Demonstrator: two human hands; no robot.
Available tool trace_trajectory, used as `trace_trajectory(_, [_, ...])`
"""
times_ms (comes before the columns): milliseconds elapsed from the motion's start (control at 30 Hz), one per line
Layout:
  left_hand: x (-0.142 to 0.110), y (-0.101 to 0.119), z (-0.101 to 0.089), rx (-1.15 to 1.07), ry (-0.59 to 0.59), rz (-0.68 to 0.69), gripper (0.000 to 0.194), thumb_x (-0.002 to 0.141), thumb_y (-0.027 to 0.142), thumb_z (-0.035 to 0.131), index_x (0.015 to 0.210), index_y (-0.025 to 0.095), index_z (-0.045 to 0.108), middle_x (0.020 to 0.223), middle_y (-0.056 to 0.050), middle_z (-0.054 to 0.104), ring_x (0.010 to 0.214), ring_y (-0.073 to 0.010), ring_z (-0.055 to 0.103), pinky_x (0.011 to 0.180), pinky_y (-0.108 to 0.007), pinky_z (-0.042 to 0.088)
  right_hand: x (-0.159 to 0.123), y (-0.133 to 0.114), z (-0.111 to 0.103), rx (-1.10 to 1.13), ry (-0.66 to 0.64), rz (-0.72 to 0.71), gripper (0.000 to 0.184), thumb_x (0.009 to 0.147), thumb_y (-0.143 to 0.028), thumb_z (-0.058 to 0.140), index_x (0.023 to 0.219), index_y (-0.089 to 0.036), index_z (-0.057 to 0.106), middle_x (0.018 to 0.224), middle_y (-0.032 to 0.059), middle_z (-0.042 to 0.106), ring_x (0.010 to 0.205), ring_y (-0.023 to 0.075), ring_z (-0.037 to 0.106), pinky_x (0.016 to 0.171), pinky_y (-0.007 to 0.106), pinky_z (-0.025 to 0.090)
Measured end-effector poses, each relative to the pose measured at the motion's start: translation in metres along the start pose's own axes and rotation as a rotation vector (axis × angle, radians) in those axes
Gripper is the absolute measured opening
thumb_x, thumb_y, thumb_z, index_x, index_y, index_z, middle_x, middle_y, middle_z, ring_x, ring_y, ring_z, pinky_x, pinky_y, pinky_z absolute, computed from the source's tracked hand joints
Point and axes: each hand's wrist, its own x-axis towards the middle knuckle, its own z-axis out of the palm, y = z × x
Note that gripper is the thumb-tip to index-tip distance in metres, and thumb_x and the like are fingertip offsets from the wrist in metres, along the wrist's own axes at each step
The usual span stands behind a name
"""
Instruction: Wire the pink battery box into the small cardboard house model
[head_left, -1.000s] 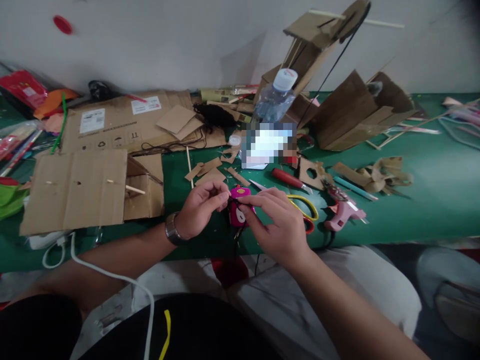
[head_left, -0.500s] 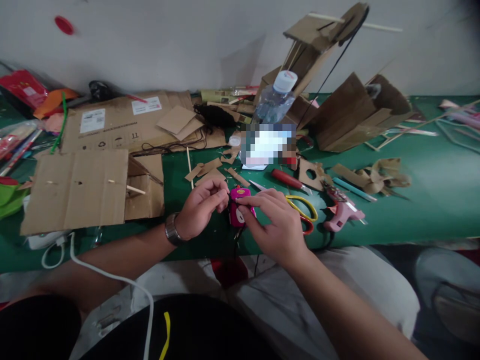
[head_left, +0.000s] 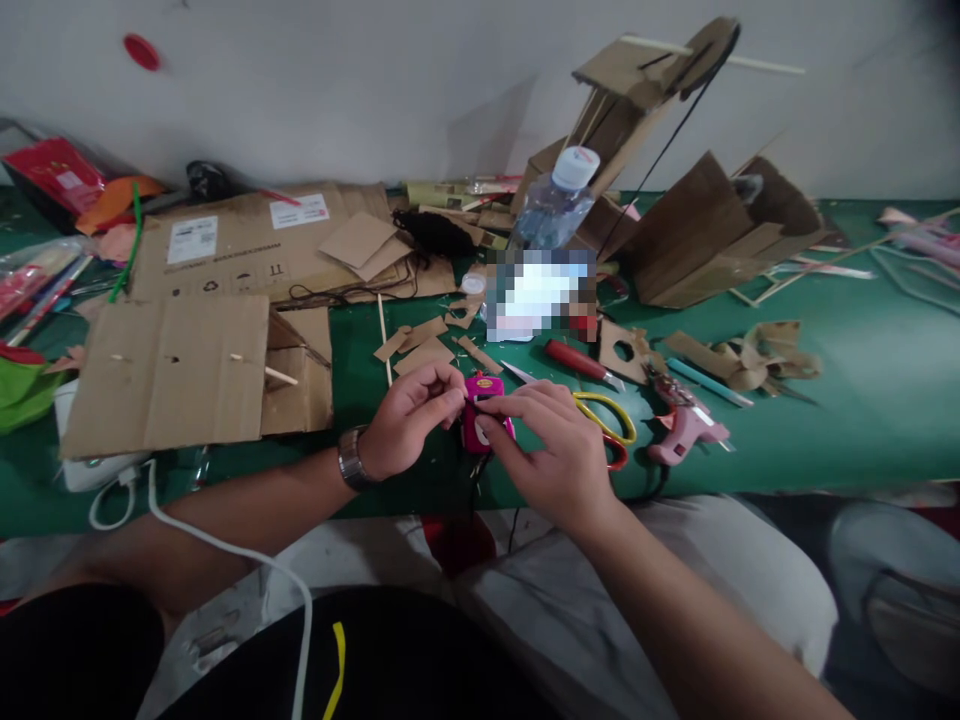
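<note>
My left hand [head_left: 417, 412], with a metal watch [head_left: 352, 457] on its wrist, is closed in a pinch. Facing it, my right hand [head_left: 547, 442] also pinches, thumb against forefinger. A short dark stretch of black string [head_left: 478, 478] seems to run between the fingertips, and more of it hangs below over the table edge. Just under the fingers lies a small magenta case [head_left: 475, 436] with a yellow label on top; the right hand covers part of it. Scissors [head_left: 606, 410] with yellow and red handles lie partly behind the right hand.
A pink glue gun [head_left: 684, 420], a red-handled cutter [head_left: 577, 358] and a plastic bottle [head_left: 551, 210] stand or lie beyond my right hand. At left is a cardboard box [head_left: 161, 375] with a stick through it. A white cable [head_left: 232, 550] crosses my left forearm.
My left fingertips have come slightly nearer to the right ones over the magenta case. The right hand stays nearly still, and the view has shifted a little.
</note>
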Motion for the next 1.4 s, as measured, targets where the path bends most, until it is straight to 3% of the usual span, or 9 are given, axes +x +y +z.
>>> trace_trajectory(200, [0.005, 0.000, 0.000, -0.053, 0.049, 0.015, 0.029, 0.098, 0.045, 0.068, 0.090, 0.018, 0.058, 0.070, 0.003, 0.054, 0.063, -0.0109, 0.049, 0.062, -0.025, 0.040, 0.008, 0.005, -0.006, -0.004, 0.082, -0.016, 0.015, 0.100, -0.031, 0.066, 0.110, -0.021, 0.072, 0.101, 0.0079, 0.077, 0.096, 0.0244, 0.070, 0.086, 0.041, 0.056])
trace_trajectory(433, [0.007, -0.001, 0.001, -0.022, 0.016, 0.050, 0.032, 0.098, 0.047, 0.065, 0.088, 0.018, 0.055, 0.067, 0.004, 0.053, 0.061, -0.0108, 0.047, 0.061, -0.025, 0.037, 0.011, 0.018, -0.001, 0.034, 0.090, 0.053, 0.021, 0.105, -0.037, 0.059, 0.105, -0.019, 0.070, 0.094, 0.0061, 0.074, 0.085, 0.0204, 0.067, 0.078, 0.035, 0.054])
trace_trajectory(633, [0.005, 0.007, 0.003, 0.064, 0.044, 0.144, 0.036, 0.096, 0.052, 0.065, 0.087, 0.019, 0.056, 0.067, 0.004, 0.049, 0.059, -0.0111, 0.042, 0.058, -0.026, 0.034, 0.007, 0.003, 0.017, -0.024, -0.001, -0.030, 0.025, 0.099, -0.039, 0.068, 0.114, -0.019, 0.070, 0.103, 0.0092, 0.076, 0.096, 0.0254, 0.069, 0.086, 0.041, 0.055])
trace_trajectory(867, [0.001, 0.022, 0.013, 0.109, 0.092, 0.337, 0.037, 0.095, 0.052, 0.064, 0.081, 0.019, 0.054, 0.074, 0.002, 0.050, 0.068, -0.0136, 0.044, 0.065, -0.028, 0.038, 0.014, -0.031, 0.035, -0.149, 0.126, 0.001, 0.014, 0.100, -0.028, 0.060, 0.098, -0.021, 0.072, 0.092, 0.0077, 0.077, 0.085, 0.0252, 0.067, 0.082, 0.041, 0.053])
trace_trajectory(967, [-0.017, 0.030, 0.014, 0.072, 0.103, 0.304, 0.035, 0.096, 0.051, 0.063, 0.084, 0.019, 0.054, 0.074, 0.002, 0.049, 0.067, -0.0132, 0.042, 0.063, -0.027, 0.036, 0.007, -0.053, 0.037, -0.136, 0.187, 0.015, 0.017, 0.102, -0.029, 0.059, 0.099, -0.021, 0.073, 0.093, 0.0076, 0.078, 0.087, 0.0252, 0.069, 0.083, 0.041, 0.054])
trace_trajectory(1067, [-0.052, 0.032, 0.005, 0.100, 0.167, 0.252, 0.034, 0.099, 0.049, 0.061, 0.086, 0.019, 0.054, 0.075, 0.003, 0.047, 0.066, -0.0123, 0.040, 0.061, -0.025, 0.034, -0.009, -0.075, 0.047, -0.082, 0.172, -0.001, 0.017, 0.104, -0.028, 0.058, 0.100, -0.021, 0.073, 0.093, 0.0071, 0.078, 0.089, 0.0239, 0.071, 0.084, 0.039, 0.055])
trace_trajectory(1233, [-0.111, 0.023, -0.023, 0.250, 0.295, 0.200, 0.029, 0.103, 0.045, 0.056, 0.093, 0.018, 0.057, 0.081, 0.001, 0.051, 0.070, -0.0129, 0.045, 0.066, -0.025, 0.038, -0.033, -0.094, 0.078, -0.031, -0.013, -0.052, 0.020, 0.106, -0.026, 0.055, 0.098, -0.020, 0.073, 0.089, 0.0075, 0.078, 0.081, 0.0221, 0.068, 0.078, 0.037, 0.052])
trace_trajectory(1400, [-0.133, 0.018, -0.050, 0.470, 0.404, 0.173, 0.022, 0.100, 0.039, 0.060, 0.094, 0.018, 0.058, 0.078, 0.002, 0.054, 0.067, -0.0125, 0.047, 0.064, -0.025, 0.037, -0.035, -0.085, 0.103, -0.013, -0.208, -0.176, 0.017, 0.105, -0.024, 0.055, 0.100, -0.019, 0.071, 0.089, 0.0085, 0.078, 0.079, 0.0229, 0.068, 0.079, 0.038, 0.050])
